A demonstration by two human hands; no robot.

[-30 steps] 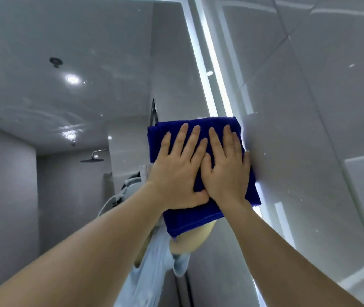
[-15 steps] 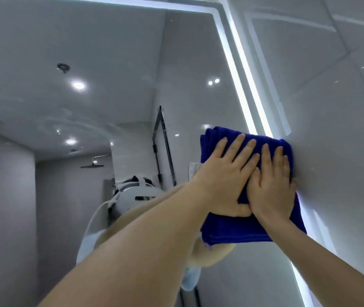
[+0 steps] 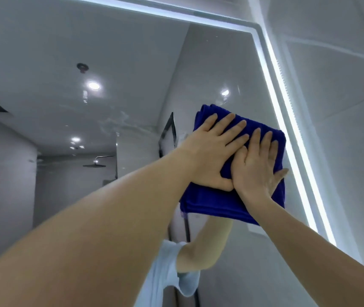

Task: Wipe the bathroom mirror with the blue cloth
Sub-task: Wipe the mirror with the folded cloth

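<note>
A folded blue cloth (image 3: 216, 204) lies flat against the bathroom mirror (image 3: 110, 52), close to its lit right edge and below its upper right corner. My left hand (image 3: 209, 151) presses on the cloth with straight, spread fingers. Beside it, my right hand (image 3: 256, 167) also presses flat on the cloth, its fingers straight and its thumb reaching past the cloth's right side. The two hands touch each other. Most of the cloth's middle is hidden under them.
A bright light strip (image 3: 287, 120) frames the mirror's top and right sides. Grey wall tiles (image 3: 342, 107) lie to the right of it. The mirror reflects ceiling lamps (image 3: 94, 85), a shower head (image 3: 94, 165) and a pale sleeve (image 3: 167, 269).
Both hands and the cloth have slid right along the mirror toward its lit right edge. The mirror's upper right corner has come into view.
</note>
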